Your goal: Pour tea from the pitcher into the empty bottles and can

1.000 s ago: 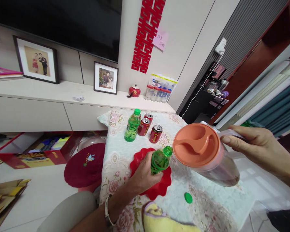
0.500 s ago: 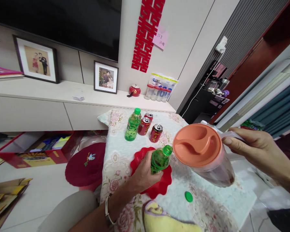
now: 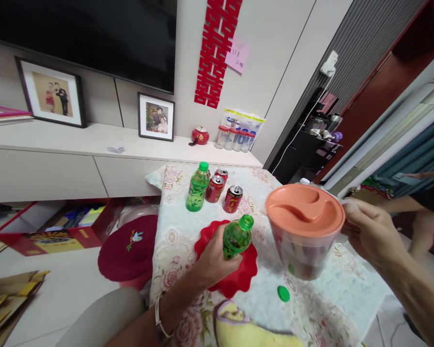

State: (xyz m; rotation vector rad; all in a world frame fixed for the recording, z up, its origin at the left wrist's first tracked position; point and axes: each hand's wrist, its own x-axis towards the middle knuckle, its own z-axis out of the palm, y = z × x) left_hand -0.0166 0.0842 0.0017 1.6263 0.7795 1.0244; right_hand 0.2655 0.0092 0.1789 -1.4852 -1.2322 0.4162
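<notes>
My left hand [image 3: 217, 258] is wrapped round an uncapped green plastic bottle [image 3: 236, 239] with dark liquid in it, held above a red scalloped plate [image 3: 245, 279]. In my right hand [image 3: 369, 229] is the handle of a clear pitcher [image 3: 304, 253] with an orange lid [image 3: 304, 212]. The pitcher is nearly upright and has some brownish liquid low inside. I cannot tell whether its base touches the table. A green bottle cap [image 3: 284, 293] lies on the cloth in front of the pitcher.
Behind the plate stand a capped green bottle [image 3: 197, 189] and several red cans [image 3: 233, 199]. A yellow cloth item [image 3: 253, 332] lies at the near edge of the flowered tablecloth [image 3: 173, 212]. Left of the table is a stool with a maroon cover [image 3: 128, 248]. Another person's legs [image 3: 428, 226] show at right.
The pitcher has gone from tilted toward the bottle to nearly upright, shifting slightly right. My left hand and the bottle have barely moved. Another person has come into view at the right.
</notes>
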